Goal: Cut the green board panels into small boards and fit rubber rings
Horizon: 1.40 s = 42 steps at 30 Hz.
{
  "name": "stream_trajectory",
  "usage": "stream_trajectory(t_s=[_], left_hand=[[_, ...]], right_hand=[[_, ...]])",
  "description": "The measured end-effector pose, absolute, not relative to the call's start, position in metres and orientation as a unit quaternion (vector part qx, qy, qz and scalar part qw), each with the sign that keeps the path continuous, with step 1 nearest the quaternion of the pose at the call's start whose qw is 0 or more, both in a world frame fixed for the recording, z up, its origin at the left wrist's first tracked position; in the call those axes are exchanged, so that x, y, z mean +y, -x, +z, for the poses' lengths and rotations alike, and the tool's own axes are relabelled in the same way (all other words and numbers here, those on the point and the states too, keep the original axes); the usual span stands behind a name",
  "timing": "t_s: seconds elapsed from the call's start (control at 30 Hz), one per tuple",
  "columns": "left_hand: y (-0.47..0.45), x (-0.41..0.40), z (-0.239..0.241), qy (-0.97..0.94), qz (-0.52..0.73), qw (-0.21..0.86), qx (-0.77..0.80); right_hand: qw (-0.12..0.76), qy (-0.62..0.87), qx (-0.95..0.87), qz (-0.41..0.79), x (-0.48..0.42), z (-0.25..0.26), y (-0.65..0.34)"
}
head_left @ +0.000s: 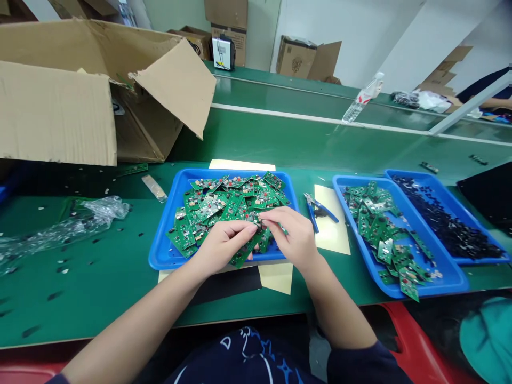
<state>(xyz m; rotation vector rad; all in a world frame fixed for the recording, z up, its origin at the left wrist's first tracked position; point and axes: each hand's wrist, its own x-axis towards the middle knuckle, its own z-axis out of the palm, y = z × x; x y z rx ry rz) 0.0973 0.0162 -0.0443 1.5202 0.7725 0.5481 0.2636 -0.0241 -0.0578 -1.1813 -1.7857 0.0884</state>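
In front of me a blue tray (160, 242) holds a heap of green circuit boards (224, 205). Over its near side my left hand (226, 240) grips one circuit board (243, 255), thumb on top and the other fingers mostly hidden beneath. My right hand (294, 234) is closed at the upper edge of that same board, thumb and forefinger pinched near a small part on it. Whether a loose piece sits in that pinch is too small to make out. Blue-handled cutters (320, 212) lie right of the tray on a yellow sheet (335, 240).
To the right stand a blue tray (448, 285) of circuit boards and another tray (490, 260) of small black parts (452, 224). A big open carton (56, 117) takes up the back left, near crumpled plastic wrap (100, 210). A water bottle (363, 98) stands on the ledge behind.
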Motion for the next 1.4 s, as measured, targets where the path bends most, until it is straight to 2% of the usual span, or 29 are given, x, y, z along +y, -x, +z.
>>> stream_trajectory(t_s=[0.1, 0.3, 0.37, 0.43, 0.5, 0.6, 0.7, 0.87, 0.97, 1.07, 1.2, 1.3, 1.4], left_hand=[[-0.091, 0.021, -0.043, -0.624, 0.305, 0.621, 0.363], [-0.079, 0.035, -0.049, -0.552, 0.490, 0.567, 0.366], [-0.080, 0.036, -0.051, -0.566, 0.506, 0.558, 0.335], [-0.082, 0.033, -0.051, -0.611, 0.489, 0.540, 0.310], [-0.084, 0.030, -0.049, -0.671, 0.464, 0.501, 0.290], [-0.085, 0.027, -0.047, -0.746, 0.429, 0.428, 0.276], [-0.086, 0.026, -0.047, -0.785, 0.401, 0.390, 0.266], [-0.088, 0.026, -0.053, -0.799, 0.398, 0.352, 0.281], [-0.087, 0.029, -0.055, -0.797, 0.417, 0.322, 0.295], [-0.085, 0.032, -0.055, -0.801, 0.456, 0.261, 0.288], [-0.081, 0.033, -0.053, -0.825, 0.498, 0.148, 0.220], [-0.081, 0.033, -0.054, -0.837, 0.512, 0.075, 0.178], [-0.082, 0.034, -0.054, -0.843, 0.507, 0.030, 0.175]], right_hand=[[0.536, 0.491, -0.687, 0.002, -0.024, -0.056, -0.273], [0.696, 0.554, -0.440, -0.121, -0.028, -0.046, -0.310], [0.714, 0.544, -0.429, -0.095, -0.030, -0.044, -0.309], [0.678, 0.530, -0.509, 0.010, -0.031, -0.044, -0.299], [0.598, 0.504, -0.610, 0.125, -0.031, -0.046, -0.283], [0.544, 0.471, -0.665, 0.199, -0.031, -0.051, -0.261], [0.551, 0.477, -0.658, 0.190, -0.030, -0.054, -0.252], [0.548, 0.450, -0.700, 0.083, -0.030, -0.055, -0.257], [0.505, 0.422, -0.749, 0.075, -0.030, -0.055, -0.262], [0.473, 0.435, -0.747, 0.171, -0.030, -0.059, -0.262], [0.539, 0.450, -0.588, 0.402, -0.025, -0.067, -0.256], [0.527, 0.411, -0.489, 0.561, -0.022, -0.069, -0.252], [0.496, 0.376, -0.468, 0.627, -0.023, -0.064, -0.251]])
